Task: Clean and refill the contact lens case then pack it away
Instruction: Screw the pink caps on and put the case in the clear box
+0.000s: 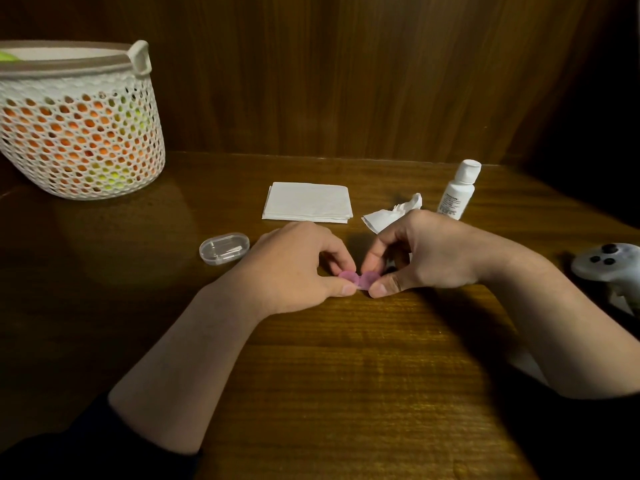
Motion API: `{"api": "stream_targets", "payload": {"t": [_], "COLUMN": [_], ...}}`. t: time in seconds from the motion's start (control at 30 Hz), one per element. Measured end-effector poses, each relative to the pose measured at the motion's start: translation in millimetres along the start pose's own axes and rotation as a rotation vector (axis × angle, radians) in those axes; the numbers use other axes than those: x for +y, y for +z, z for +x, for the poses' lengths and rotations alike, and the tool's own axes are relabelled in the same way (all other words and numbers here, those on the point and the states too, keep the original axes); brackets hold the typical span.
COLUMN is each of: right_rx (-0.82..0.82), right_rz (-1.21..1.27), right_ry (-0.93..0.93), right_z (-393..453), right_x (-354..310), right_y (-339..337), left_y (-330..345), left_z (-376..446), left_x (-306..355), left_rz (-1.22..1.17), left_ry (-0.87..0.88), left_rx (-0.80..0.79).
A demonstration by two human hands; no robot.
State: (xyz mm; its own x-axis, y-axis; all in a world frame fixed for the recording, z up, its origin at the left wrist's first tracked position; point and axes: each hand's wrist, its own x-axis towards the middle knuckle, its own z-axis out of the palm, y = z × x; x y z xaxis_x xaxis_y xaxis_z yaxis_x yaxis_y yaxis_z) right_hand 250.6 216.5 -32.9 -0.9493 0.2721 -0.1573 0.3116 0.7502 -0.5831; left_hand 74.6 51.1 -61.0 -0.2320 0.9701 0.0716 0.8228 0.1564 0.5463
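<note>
A small pink contact lens case (358, 279) sits low over the wooden table (346, 375), between both hands. My left hand (298, 268) pinches its left cap with thumb and fingers. My right hand (422, 252) pinches the right cap the same way. Most of the case is hidden by my fingers. A white solution bottle (459, 190) with its cap on stands behind my right hand. A crumpled tissue (391, 211) lies beside it. A clear oval plastic box (224, 248), closed, lies left of my left hand.
A folded stack of white tissues (307, 202) lies at the table's middle back. A white mesh basket (79, 123) with orange and green contents stands at the back left. A white game controller (609, 265) rests at the right edge. A wooden wall closes the back.
</note>
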Motion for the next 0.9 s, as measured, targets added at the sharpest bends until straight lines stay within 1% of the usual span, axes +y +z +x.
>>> {"api": "stream_targets", "payload": {"t": [0.2,0.43,0.63,0.9], "right_rx": [0.011,0.032,0.037,0.049], "right_rz": [0.007,0.006,-0.02,-0.031], "right_ry": [-0.029,-0.046,-0.069,-0.069], "right_z": [0,0,0,1], "right_x": [0,-1,-1,0], "right_y": [0,3,4,5], "left_y": [-1,3,2,2], "left_z": [-1,2,0,1], "left_x": [2,4,7,9], "left_rz": [0.052,-0.051,-0.024,-0.007], "left_ry": [0.012,-0.013,0.033,0.029], "left_rx": [0.057,0.006,-0.015,-0.022]}}
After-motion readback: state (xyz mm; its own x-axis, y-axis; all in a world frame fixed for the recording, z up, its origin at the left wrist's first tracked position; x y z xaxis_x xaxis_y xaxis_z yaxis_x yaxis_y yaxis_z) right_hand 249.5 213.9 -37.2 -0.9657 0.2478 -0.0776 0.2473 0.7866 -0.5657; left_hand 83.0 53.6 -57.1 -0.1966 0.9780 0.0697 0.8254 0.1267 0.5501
